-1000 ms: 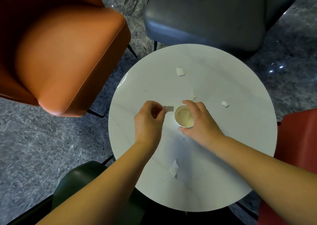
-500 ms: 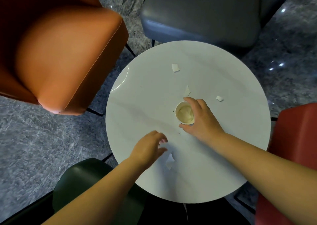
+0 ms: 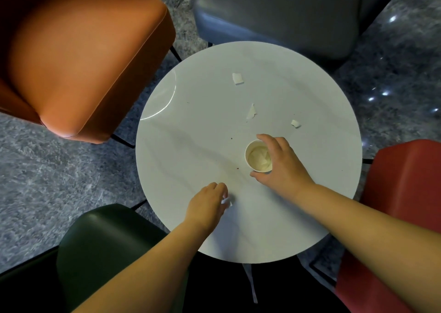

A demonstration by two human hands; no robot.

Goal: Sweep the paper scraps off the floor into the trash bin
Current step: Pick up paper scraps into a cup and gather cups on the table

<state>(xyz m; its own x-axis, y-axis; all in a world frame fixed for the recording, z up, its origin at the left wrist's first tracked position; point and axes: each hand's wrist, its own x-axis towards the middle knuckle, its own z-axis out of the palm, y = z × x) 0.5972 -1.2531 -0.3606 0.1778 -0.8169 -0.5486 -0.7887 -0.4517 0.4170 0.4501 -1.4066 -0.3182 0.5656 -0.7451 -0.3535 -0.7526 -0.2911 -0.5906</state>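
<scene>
A round white table [image 3: 195, 145] carries torn paper scraps. My right hand [image 3: 284, 167] grips a small white paper cup [image 3: 258, 156] that stands upright with paper inside it. My left hand [image 3: 207, 203] lies near the table's front left, its fingertips pinching a white paper scrap [image 3: 226, 201] that is mostly hidden under the fingers. Three more scraps lie farther back: a square scrap [image 3: 238, 78], a pointed scrap [image 3: 251, 112] and a small scrap [image 3: 295, 123]. No trash bin is in view.
Chairs ring the table: an orange chair [image 3: 78, 57] at the left, a grey-blue chair [image 3: 276, 14] behind, a red chair [image 3: 403, 205] at the right and a dark green chair [image 3: 102, 246] at the front left. The floor is grey stone [image 3: 35, 169].
My left hand dropped a scrap at the cup, moved back toward the table's front, and now has its fingers on the scrap there. My right hand stayed on the cup.
</scene>
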